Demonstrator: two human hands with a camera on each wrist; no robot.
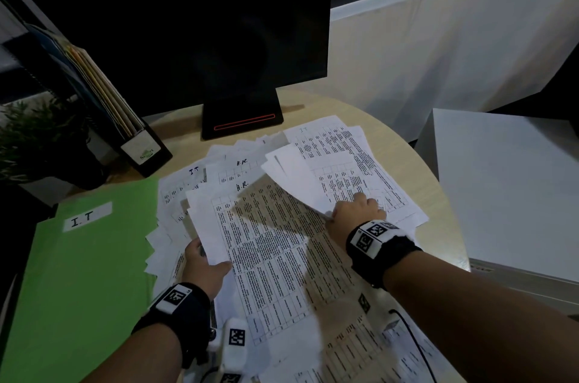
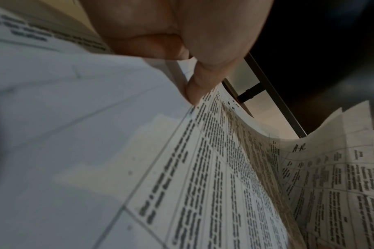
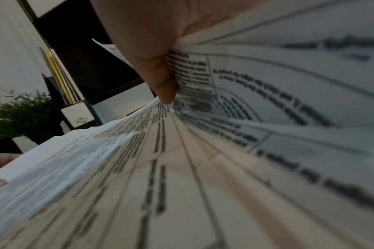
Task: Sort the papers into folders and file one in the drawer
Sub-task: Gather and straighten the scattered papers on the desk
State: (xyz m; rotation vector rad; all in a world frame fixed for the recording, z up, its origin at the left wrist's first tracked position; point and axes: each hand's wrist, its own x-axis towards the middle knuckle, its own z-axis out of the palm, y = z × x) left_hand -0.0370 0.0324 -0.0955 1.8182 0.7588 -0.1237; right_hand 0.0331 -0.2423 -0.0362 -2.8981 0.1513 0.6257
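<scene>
A loose heap of printed sheets (image 1: 282, 257) marked "H.R." and "I.T" covers the round wooden table (image 1: 438, 226). A green folder (image 1: 78, 273) labelled "I.T" lies at the left. My left hand (image 1: 203, 266) pinches the left edge of the top H.R. sheet (image 2: 203, 168), thumb on top. My right hand (image 1: 357, 209) grips a few sheets (image 1: 294, 176) by their lower edge and lifts them, curling them up to the right. In the right wrist view the thumb (image 3: 158, 75) presses on these printed pages (image 3: 267, 101).
A dark monitor (image 1: 188, 22) on a black stand (image 1: 241, 119) is behind the papers. A black file holder (image 1: 125, 119) with folders and a small plant (image 1: 37, 138) stand at the back left. A white cabinet (image 1: 507, 182) sits to the right. A black cable (image 1: 413, 342) lies near my right forearm.
</scene>
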